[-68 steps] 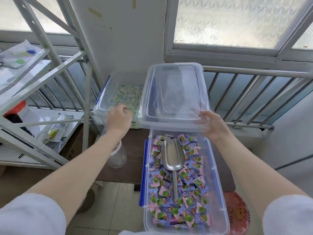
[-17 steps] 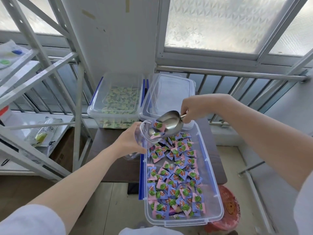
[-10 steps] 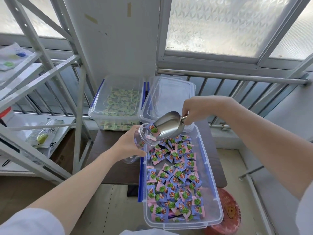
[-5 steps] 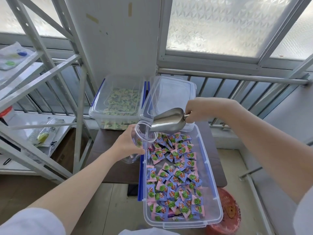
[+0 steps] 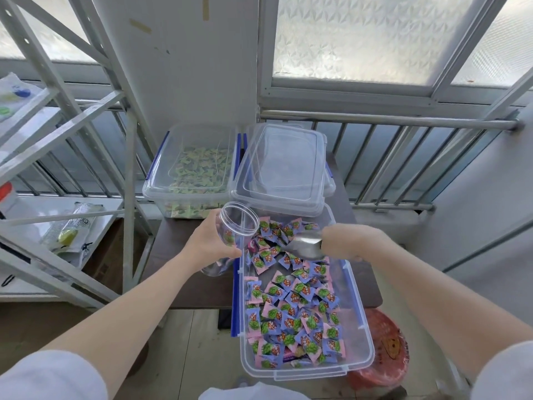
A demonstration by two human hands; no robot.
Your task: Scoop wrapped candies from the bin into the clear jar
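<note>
My left hand (image 5: 209,243) grips the clear jar (image 5: 234,230), tilted with its open mouth toward the bin; a few candies show inside it. My right hand (image 5: 344,241) is shut on the metal scoop (image 5: 304,246), which lies low among the wrapped candies (image 5: 291,301) at the far end of the clear bin (image 5: 362,336). The candies are pink and purple with green prints. The scoop's handle is hidden by my fingers.
Behind the bin lies its clear lid (image 5: 284,168) on another box; a second bin of green candies (image 5: 196,168) stands to the left. A metal shelf frame (image 5: 127,168) stands at left, a railing (image 5: 389,122) behind, a red stool (image 5: 386,350) below right.
The scoop emptied its candies into the jar, then my right hand dropped it from the jar's mouth down into the bin. The jar stays held at the bin's left edge.
</note>
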